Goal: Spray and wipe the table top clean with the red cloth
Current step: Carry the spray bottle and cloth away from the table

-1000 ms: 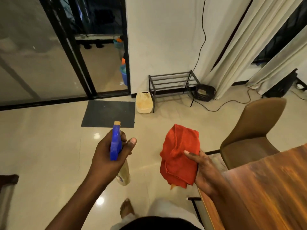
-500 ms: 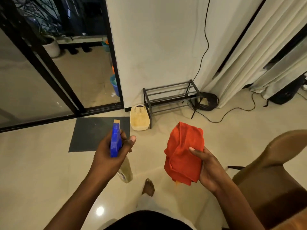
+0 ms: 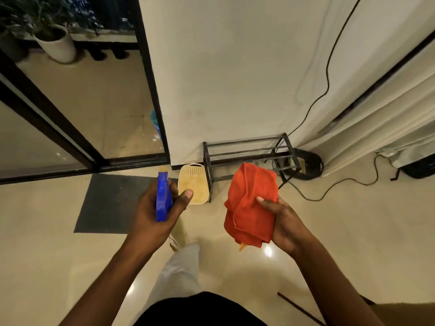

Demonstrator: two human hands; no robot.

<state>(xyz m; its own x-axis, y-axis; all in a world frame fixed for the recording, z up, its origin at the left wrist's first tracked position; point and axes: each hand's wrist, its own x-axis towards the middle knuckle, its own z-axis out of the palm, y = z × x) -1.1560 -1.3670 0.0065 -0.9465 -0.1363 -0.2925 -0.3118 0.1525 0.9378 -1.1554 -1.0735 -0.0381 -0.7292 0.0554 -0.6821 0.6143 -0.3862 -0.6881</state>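
standing on the pale floor, the person faces the wall with both hands full. the left hand [image 3: 156, 212] is wrapped round the neck of the spray bottle [image 3: 163, 196], blue trigger head up, thumb lying across its right side. the right hand [image 3: 283, 222] is clamped on the red cloth [image 3: 250, 203], thumb pressed into the folds, the cloth bunched and hanging loose below the palm. the two hands sit well apart at about the same height, nothing passing between them.

the table top itself is not in view at all, so my read is that the step in hand is simply carrying the kit to it. to do that well, i'd say keep the nozzle pointed away from the cloth and the finger off the trigger until the wood is in front, and refold the cloth into a flat pad so it wipes evenly instead of dragging a loose corner.

now the hard parts. the bottle's clear body is mostly hidden behind the left hand, only a pale sliver showing below it, so how much liquid is left i cannot tell. a small orange tip pokes out under the cloth; what it is, unclear. the brown shape at the near right corner is cut off by the frame edge. the beige basket [image 3: 194, 183] is partly covered by the left thumb.
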